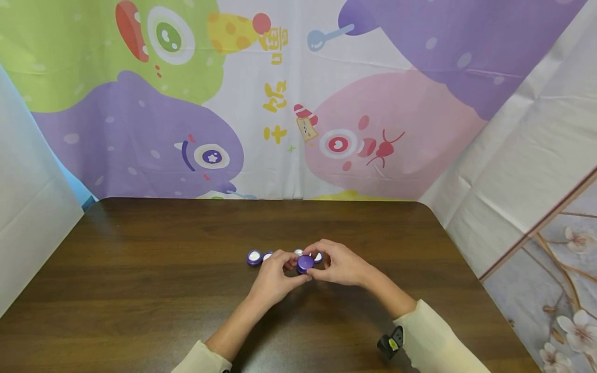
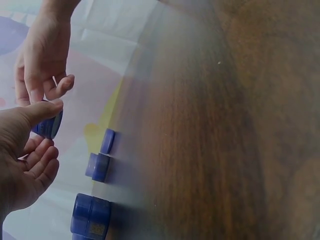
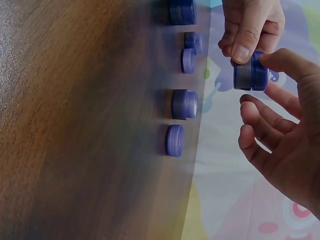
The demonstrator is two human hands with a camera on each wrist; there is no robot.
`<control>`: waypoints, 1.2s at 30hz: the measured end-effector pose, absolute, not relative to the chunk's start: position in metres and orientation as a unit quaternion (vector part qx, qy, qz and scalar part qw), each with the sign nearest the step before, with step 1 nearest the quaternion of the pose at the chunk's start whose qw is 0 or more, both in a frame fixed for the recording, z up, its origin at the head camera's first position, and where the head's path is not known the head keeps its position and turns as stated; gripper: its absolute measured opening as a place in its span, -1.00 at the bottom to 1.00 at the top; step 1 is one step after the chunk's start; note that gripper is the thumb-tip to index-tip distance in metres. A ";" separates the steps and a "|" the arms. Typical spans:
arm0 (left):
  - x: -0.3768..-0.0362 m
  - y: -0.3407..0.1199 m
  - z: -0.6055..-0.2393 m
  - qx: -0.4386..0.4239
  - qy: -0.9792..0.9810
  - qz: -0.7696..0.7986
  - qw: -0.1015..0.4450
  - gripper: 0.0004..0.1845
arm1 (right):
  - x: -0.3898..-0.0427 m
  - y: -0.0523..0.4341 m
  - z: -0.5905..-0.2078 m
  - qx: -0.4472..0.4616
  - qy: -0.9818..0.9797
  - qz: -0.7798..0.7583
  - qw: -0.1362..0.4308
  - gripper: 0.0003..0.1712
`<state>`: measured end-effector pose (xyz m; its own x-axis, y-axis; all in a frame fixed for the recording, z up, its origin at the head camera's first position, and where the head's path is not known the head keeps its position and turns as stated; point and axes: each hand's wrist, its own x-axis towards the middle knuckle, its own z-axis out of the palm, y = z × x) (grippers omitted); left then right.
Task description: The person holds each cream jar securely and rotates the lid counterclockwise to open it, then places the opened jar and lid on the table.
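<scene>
A small purple screw-top jar (image 1: 305, 263) is held above the table between both hands. My left hand (image 1: 277, 274) grips its body, with the thumb along its side in the right wrist view. My right hand (image 1: 342, 264) pinches the lid (image 3: 260, 71) between thumb and index finger, its other fingers spread below. The lid sits on the jar; how tightly, I cannot tell. Behind the hands, an open purple jar (image 3: 184, 104) stands near a separate lid (image 3: 175, 140). A smaller jar (image 3: 193, 42) stands by another purple lid (image 3: 188, 61). The fingers partly hide this row in the head view.
Another purple jar (image 1: 254, 257) with a white top face stands at the row's left end. All stand on a dark brown wooden table (image 1: 163, 311). A cartoon-printed curtain (image 1: 289, 171) hangs behind the table, and a pale cloth (image 1: 503, 155) hangs at the right.
</scene>
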<state>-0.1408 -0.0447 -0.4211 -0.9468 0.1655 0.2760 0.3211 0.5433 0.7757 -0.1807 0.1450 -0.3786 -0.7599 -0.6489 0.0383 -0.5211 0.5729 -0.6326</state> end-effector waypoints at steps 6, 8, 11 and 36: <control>-0.141 -0.045 -0.421 -0.138 -0.875 -0.456 0.086 -0.65 | -0.180 0.145 -0.378 -0.334 0.880 -0.324 0.098 -0.45; -0.142 -0.045 -0.421 -0.138 -0.875 -0.456 0.086 -0.65 | -0.180 0.145 -0.379 -0.329 0.881 -0.327 0.093 -0.44; -0.142 -0.046 -0.421 -0.136 -0.876 -0.454 0.086 -0.64 | -0.181 0.146 -0.379 -0.321 0.882 -0.333 0.087 -0.51; -0.138 -0.048 -0.418 -0.128 -0.874 -0.462 0.076 -0.64 | -0.178 0.143 -0.378 -0.337 0.881 -0.322 0.083 -0.57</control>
<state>-0.1383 -0.0477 -0.4179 -0.9556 0.1546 0.2508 0.2943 0.5392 0.7891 -0.1778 0.1432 -0.3780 -0.7595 -0.6466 0.0714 -0.5402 0.5657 -0.6230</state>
